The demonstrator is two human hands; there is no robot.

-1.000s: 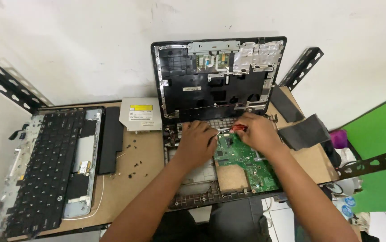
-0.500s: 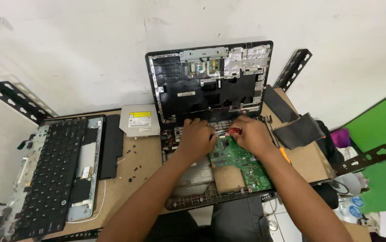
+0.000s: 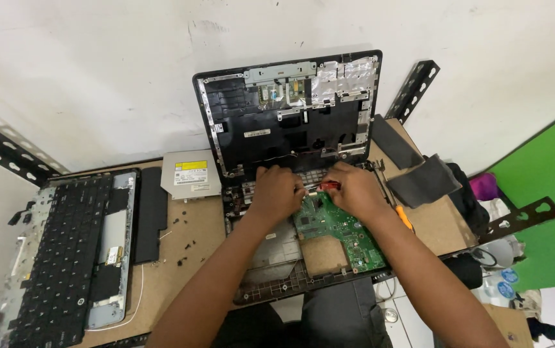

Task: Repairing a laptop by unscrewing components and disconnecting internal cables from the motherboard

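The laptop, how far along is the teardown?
Done: the keyboard panel and optical drive lie off to the left, and the laptop base is open, its green board bare. In hand: the left hand and right hand work near the hinge, the right holding a red-handled tool. Left: the board sits in the base, not yet lifted out.

A flat silver optical drive (image 3: 191, 174) lies on the tabletop (image 3: 187, 248) just left of the opened laptop; it bears a rectangular label (image 3: 189, 171), yellow across the top and white below. Inside the upright lid shell (image 3: 290, 113), a small white strip sticker (image 3: 257, 133) sits on the black plastic, left of centre
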